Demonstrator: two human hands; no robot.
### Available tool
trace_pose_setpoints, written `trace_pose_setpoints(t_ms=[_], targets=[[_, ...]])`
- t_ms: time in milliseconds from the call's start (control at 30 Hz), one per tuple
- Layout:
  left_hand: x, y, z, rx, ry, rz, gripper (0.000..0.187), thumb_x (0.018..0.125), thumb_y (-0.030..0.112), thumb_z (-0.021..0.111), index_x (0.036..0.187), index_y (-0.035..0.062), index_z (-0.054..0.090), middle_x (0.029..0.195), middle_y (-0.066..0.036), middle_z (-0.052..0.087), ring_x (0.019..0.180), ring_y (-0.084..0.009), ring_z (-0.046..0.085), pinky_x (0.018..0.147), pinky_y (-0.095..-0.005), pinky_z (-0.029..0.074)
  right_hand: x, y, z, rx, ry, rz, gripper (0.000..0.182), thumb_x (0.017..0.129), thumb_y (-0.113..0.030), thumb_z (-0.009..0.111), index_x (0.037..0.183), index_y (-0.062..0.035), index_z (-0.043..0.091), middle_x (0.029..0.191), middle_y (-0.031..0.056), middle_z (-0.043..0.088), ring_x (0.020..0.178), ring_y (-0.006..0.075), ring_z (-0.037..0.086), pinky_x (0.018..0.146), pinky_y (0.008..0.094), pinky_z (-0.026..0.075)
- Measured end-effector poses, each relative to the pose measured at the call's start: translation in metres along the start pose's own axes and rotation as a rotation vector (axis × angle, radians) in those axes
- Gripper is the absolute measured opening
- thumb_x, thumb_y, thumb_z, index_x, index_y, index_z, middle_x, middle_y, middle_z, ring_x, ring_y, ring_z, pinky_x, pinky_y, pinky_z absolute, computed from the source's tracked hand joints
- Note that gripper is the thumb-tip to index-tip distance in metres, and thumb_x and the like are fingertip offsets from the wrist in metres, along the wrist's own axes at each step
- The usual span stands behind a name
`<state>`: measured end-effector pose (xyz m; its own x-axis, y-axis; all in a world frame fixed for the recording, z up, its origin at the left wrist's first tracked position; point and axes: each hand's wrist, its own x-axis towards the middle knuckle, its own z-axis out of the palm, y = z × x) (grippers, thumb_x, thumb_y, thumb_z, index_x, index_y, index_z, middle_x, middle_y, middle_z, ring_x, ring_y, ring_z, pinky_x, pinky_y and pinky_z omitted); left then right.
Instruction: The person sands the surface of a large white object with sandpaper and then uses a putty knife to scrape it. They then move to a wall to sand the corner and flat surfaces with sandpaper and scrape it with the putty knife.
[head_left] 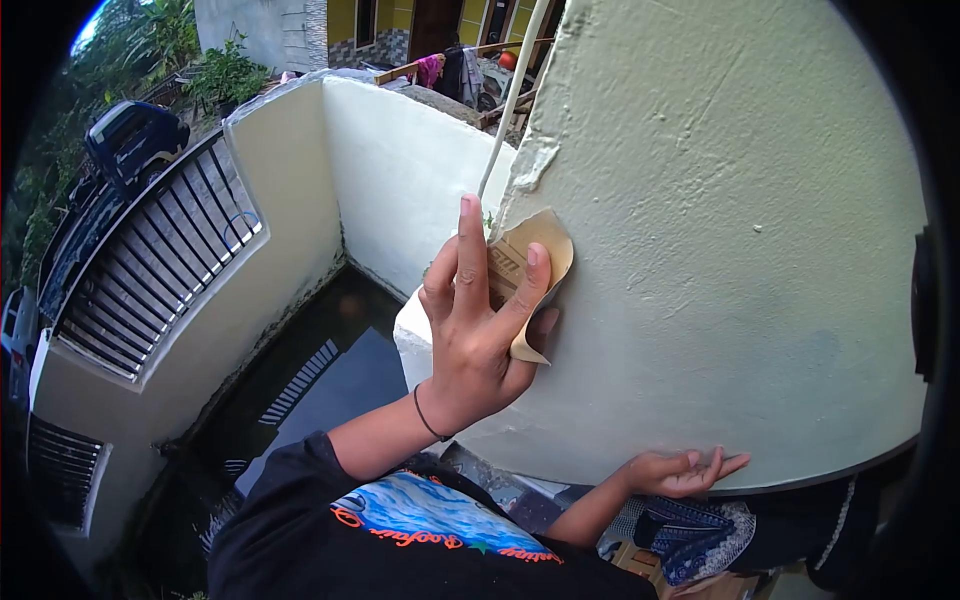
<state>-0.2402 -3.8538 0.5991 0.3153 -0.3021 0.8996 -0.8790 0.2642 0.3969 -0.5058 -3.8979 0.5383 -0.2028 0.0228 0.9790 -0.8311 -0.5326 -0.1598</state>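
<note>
My left hand (478,320), with a thin dark band at the wrist, presses a folded sheet of brown sandpaper (548,262) against the edge of a pale painted wall (700,250). Printed letters show on the sheet's back. The index finger points up along the wall's edge, while the thumb and other fingers hold the paper. Low on the right, my right hand (685,472) is beside the wall's bottom edge, its fingers partly stretched out and nothing in them. The wall has rough spots and a chipped patch (535,165) near its upper left edge.
A white cable (515,95) runs down beside the wall edge. To the left, a lower wall (400,150) and black railing (165,270) surround dark water (330,400) below. A patterned cloth (690,540) lies under my right hand. Vehicles (130,145) stand beyond the railing.
</note>
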Motion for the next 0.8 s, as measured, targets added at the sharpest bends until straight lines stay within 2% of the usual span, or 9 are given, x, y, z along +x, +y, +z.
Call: trace_pose_setpoints(t_ms=[367, 600, 800], targets=[[0.004, -0.001, 0.004, -0.019, 0.062, 0.025, 0.039, 0.074, 0.017, 0.059, 0.113, 0.0114, 0.058, 0.139, -0.029, 0.020, 0.113, -0.0313, 0.035, 0.089, -0.0334, 0.024, -0.004, 0.001, 0.005, 0.011, -0.003, -0.002, 0.028, 0.091, -0.015, 0.034, 0.108, 0.0033, 0.044, 0.134, 0.0288, 0.026, 0.128, 0.0364, 0.025, 0.102, 0.0417, 0.026], [0.002, 0.000, -0.002, -0.038, -0.002, -0.014, 0.040, 0.074, 0.018, 0.060, 0.113, 0.0122, 0.058, 0.138, -0.029, 0.020, 0.114, -0.0319, 0.034, 0.089, -0.0335, 0.024, -0.002, 0.000, 0.003, 0.021, 0.012, -0.004, 0.027, 0.090, -0.012, 0.034, 0.108, 0.0041, 0.044, 0.134, 0.0291, 0.028, 0.128, 0.0364, 0.025, 0.103, 0.0424, 0.024], [0.015, 0.001, -0.001, -0.017, 0.074, 0.046, 0.040, 0.075, 0.021, 0.058, 0.115, 0.0153, 0.058, 0.139, -0.029, 0.019, 0.115, -0.0319, 0.034, 0.087, -0.0334, 0.023, -0.003, 0.002, 0.002, 0.017, 0.000, -0.019, 0.026, 0.090, -0.013, 0.033, 0.107, 0.0033, 0.045, 0.134, 0.0286, 0.028, 0.129, 0.0362, 0.025, 0.103, 0.0429, 0.023]])
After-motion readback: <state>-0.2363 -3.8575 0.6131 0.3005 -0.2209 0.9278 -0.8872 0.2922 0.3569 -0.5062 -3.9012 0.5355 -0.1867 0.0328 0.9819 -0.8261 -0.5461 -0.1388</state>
